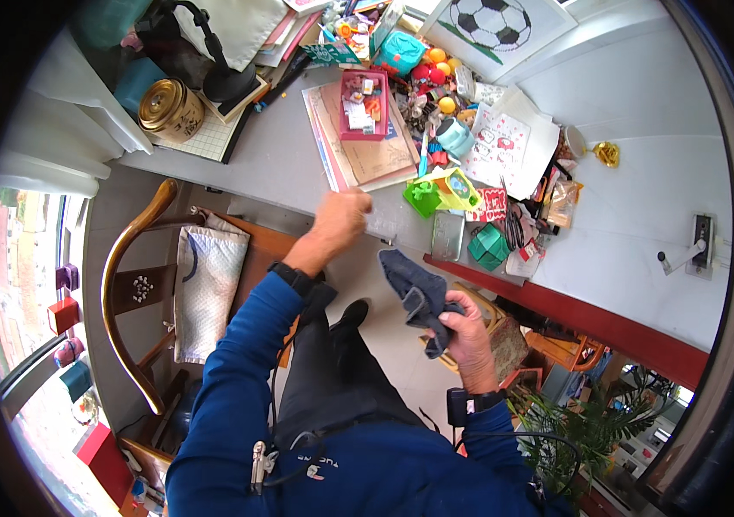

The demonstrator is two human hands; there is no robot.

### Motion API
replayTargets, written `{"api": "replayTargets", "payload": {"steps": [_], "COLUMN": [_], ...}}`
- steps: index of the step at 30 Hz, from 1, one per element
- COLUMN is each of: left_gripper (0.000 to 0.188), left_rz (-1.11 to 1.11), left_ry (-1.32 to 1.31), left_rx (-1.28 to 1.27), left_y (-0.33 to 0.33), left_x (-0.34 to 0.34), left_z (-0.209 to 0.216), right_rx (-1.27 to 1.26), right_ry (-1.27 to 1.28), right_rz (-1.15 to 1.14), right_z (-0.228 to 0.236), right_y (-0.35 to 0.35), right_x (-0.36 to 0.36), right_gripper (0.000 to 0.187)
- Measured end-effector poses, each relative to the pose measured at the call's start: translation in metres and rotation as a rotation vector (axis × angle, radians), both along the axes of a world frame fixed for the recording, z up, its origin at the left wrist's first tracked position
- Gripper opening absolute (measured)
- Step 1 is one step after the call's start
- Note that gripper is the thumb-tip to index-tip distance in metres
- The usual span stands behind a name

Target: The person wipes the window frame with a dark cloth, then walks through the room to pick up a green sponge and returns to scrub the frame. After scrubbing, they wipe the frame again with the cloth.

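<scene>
My right hand (470, 340) grips a dark blue-grey cloth (410, 284), which hangs bunched up and to the left in front of the desk edge. At the front edge of the desk (268, 159), my left hand (339, 226) is closed with its fingers curled. Whether anything is inside those fingers is hidden. Just beyond the left hand lies a stack of papers with a brown folder (384, 161) on top. Resting on that folder is a pink open box (363, 135) with small items in it.
Toys, papers and trinkets crowd the desk's right half, with a yellow-green toy (451, 191) and a green faceted object (488, 247) near its front edge. A gold tin (179, 121) stands at the left. A wooden chair (117, 284) with a pale cushion (210, 289) is beside me.
</scene>
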State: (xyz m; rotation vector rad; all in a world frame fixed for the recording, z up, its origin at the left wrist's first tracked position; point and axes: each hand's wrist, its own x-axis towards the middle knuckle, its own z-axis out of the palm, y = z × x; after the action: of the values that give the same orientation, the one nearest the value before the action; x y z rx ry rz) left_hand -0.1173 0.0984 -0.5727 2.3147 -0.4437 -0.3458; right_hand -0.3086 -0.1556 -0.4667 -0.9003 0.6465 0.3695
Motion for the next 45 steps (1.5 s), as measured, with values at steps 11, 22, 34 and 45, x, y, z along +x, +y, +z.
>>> {"api": "replayTargets", "payload": {"steps": [11, 22, 34, 45], "left_gripper": [0.037, 0.006, 0.006, 0.015], "left_rz": [0.726, 0.771, 0.761, 0.765], "left_ry": [0.706, 0.969, 0.933, 0.933], "left_rx": [-0.530, -0.661, -0.744, -0.973], "left_y": [0.027, 0.036, 0.046, 0.056], "left_x": [0.028, 0.065, 0.084, 0.109], "left_z": [-0.025, -0.030, -0.021, -0.005], "right_rx": [-0.136, -0.136, -0.250, -1.119], "right_ry": [-0.150, -0.123, -0.240, -0.642], "right_rz": [-0.093, -0.153, -0.101, 0.406], "right_z": [0.043, 0.033, 0.042, -0.028], "right_y": [-0.057, -0.037, 0.023, 0.127], "right_x": [-0.029, -0.028, 0.021, 0.142], "right_gripper": [0.031, 0.032, 0.035, 0.040]}}
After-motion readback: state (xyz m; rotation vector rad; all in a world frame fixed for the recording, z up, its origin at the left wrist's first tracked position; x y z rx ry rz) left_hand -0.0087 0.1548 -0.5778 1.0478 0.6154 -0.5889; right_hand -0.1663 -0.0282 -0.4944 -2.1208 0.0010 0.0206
